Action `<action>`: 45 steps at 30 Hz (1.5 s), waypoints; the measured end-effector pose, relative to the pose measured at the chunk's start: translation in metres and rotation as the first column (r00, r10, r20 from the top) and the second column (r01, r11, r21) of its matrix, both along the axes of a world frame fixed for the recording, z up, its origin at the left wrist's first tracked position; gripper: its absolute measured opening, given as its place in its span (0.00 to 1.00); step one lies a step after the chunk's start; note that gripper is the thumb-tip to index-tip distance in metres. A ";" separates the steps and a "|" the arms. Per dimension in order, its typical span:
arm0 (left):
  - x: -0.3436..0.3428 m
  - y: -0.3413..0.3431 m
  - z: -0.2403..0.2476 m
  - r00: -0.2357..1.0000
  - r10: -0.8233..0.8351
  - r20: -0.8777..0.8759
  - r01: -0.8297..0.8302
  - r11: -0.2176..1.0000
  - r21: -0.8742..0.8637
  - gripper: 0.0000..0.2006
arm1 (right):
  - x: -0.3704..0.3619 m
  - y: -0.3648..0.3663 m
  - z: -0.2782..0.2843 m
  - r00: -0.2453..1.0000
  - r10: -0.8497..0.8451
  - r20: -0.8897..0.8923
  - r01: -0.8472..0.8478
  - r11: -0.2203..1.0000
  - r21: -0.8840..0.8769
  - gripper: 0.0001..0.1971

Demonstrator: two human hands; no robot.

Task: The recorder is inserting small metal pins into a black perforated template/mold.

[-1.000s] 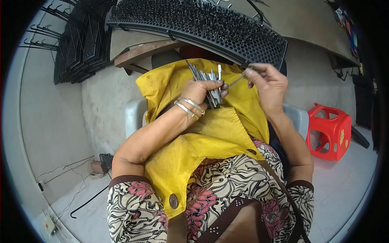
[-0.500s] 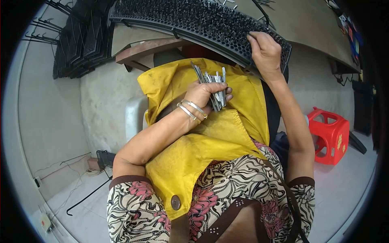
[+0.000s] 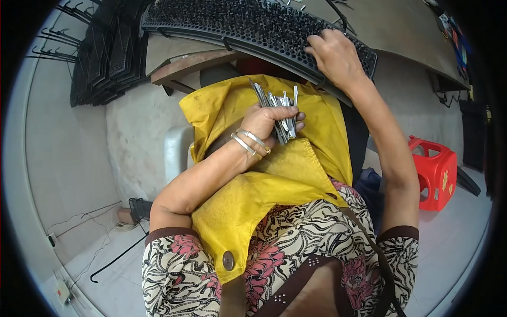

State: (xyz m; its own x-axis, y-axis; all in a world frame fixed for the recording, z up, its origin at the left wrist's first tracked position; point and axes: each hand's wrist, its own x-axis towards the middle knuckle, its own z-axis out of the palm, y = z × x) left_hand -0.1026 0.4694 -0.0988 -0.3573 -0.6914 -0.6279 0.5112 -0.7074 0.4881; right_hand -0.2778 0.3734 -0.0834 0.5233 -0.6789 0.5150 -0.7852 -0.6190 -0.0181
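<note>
A bunch of thin silvery metal strips (image 3: 285,113) is gripped in my left hand (image 3: 264,122), held above the yellow apron (image 3: 322,121) on my lap. The thumb lies across the strips, and their ends stick out above and below it. My right hand (image 3: 335,55) is over the right part of a long black perforated rack (image 3: 269,48), its fingers bent together at the rack's holes. Whatever those fingers pinch is too small or hidden to make out. Rows of small dark upright pieces (image 3: 227,24) fill much of the rack.
The rack rests along the near edge of a table (image 3: 398,39). More black racks (image 3: 108,58) and hooked rods (image 3: 63,34) hang on the left wall. A red plastic stool (image 3: 438,171) stands on the floor at the right. A pale chair arm (image 3: 177,150) is at my left.
My right hand has moved a little left and farther away over the rack. My left hand stays nearly in place with the metal strips.
</note>
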 end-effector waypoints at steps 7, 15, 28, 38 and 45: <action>0.001 0.001 0.001 0.999 0.013 -0.036 -0.014 1.000 -0.028 0.07 | 0.022 0.074 -0.007 0.766 -0.221 0.604 -0.264 0.749 0.608 0.09; 0.005 0.008 -0.003 0.999 0.039 -0.004 -0.039 0.999 -0.015 0.09 | 0.005 0.044 -0.006 0.428 -0.413 0.804 -0.085 0.867 0.490 0.06; 0.007 0.013 -0.003 0.997 0.078 0.022 -0.075 0.993 -0.092 0.09 | 0.010 0.005 -0.029 0.943 0.030 0.331 0.026 0.986 -0.165 0.05; 0.008 0.013 -0.003 0.998 0.007 0.067 0.007 0.978 -0.207 0.07 | 0.027 0.089 -0.009 0.696 -0.232 0.680 -0.383 0.681 0.624 0.04; 0.014 0.020 -0.005 0.989 -0.148 0.024 0.150 0.979 -0.140 0.06 | 0.009 0.092 -0.006 0.593 -0.495 0.636 -0.352 0.551 0.757 0.01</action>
State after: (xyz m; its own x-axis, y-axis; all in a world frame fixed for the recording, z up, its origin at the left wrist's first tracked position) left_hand -0.0889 0.4897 -0.1039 -0.4553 -0.7130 -0.5332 0.3982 -0.6988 0.5943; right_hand -0.2685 0.4656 -0.0893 0.1761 -0.9790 -0.1028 -0.2345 0.0597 -0.9703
